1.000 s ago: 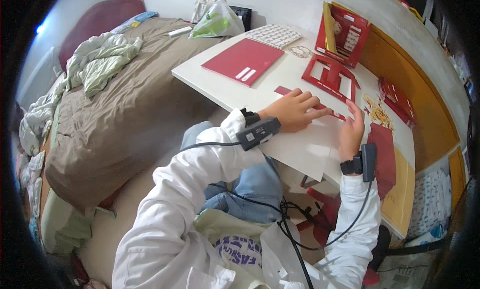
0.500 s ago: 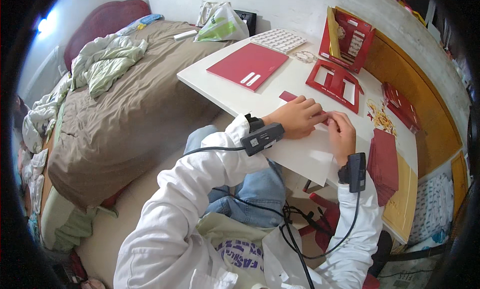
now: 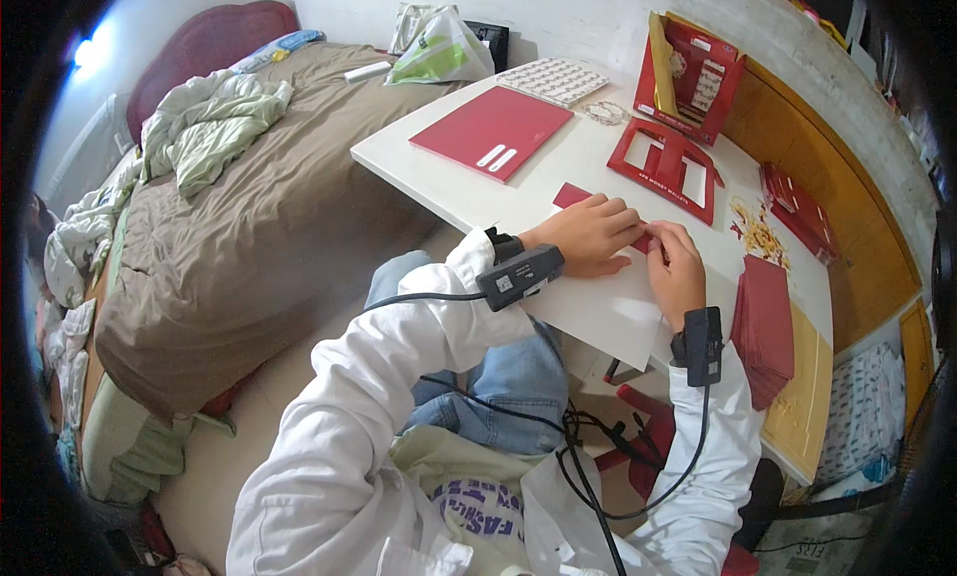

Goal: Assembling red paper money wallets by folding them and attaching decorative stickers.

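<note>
Beside a wall on the left, a bed point(image 3: 259, 257) covered in brown cloth runs up to a white bench point(image 3: 419, 169), where a large red folder point(image 3: 490, 130) lies flat. Next comes a red strip point(image 3: 570, 193), resting near the bench's front edge, its left end poking out beyond the left hand point(image 3: 590, 239). That hand's fingers bend loosely over the strip, thumb apart, unclenched. Behind lies a red cut-out frame point(image 3: 653, 184); a white sheet point(image 3: 620, 307) spreads below the hands. At the strip's other end, the right hand's point(image 3: 680, 277) fingertips come together; whether they truly pinch it cannot be told. The strip looks like thin card: light, fairly stiff, easily creased, perhaps apt to slide, so it is probably best steadied flat and taken by its ends or edges. Farther right are scattered yellow-and-red bits point(image 3: 760, 232) and a stack of red pieces point(image 3: 766, 317).
</note>
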A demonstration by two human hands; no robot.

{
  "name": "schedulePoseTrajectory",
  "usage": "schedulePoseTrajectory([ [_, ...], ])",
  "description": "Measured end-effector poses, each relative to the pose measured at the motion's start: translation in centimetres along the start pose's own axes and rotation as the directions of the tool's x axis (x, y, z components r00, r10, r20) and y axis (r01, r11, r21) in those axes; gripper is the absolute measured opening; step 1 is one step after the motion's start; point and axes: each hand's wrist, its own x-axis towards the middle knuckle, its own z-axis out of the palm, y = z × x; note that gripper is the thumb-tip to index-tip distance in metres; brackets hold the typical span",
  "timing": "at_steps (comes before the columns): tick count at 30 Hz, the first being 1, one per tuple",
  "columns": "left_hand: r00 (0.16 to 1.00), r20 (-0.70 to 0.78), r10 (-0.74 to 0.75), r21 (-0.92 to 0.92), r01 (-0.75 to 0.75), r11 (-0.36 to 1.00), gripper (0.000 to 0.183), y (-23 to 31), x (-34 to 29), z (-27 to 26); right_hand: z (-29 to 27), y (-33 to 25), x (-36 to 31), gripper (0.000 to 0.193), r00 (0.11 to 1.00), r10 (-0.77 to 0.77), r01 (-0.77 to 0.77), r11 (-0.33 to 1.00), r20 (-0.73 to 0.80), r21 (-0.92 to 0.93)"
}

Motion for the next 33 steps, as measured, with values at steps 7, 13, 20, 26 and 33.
schedulePoseTrajectory([
  [7,0.999,-0.015,0.030,0.041,-0.030,0.999,0.042,-0.02,0.01,-0.02,-0.12,-0.22,0.04,0.019,1.000,0.010,-0.011,1.000,0.010,0.002],
  [13,0.999,-0.004,0.036,0.064,-0.036,0.997,0.042,-0.04,0.01,-0.18,0.02,-0.03,0.14,0.020,1.000,0.007,-0.007,1.000,0.014,0.011],
  [20,0.999,-0.006,0.047,0.082,-0.047,0.996,0.039,-0.03,0.00,0.01,0.06,0.18,0.10,0.020,1.000,-0.027,0.028,0.999,0.007,-0.017],
  [26,0.999,0.000,0.051,0.104,-0.051,0.993,0.038,0.04,0.01,-0.02,0.07,0.21,0.06,0.019,0.999,-0.042,0.042,0.999,0.001,-0.026],
  [33,0.998,-0.002,0.057,0.103,-0.057,0.993,0.035,0.01,0.05,-0.05,0.00,0.12,0.11,0.018,0.999,-0.039,0.039,0.999,0.002,-0.015],
])
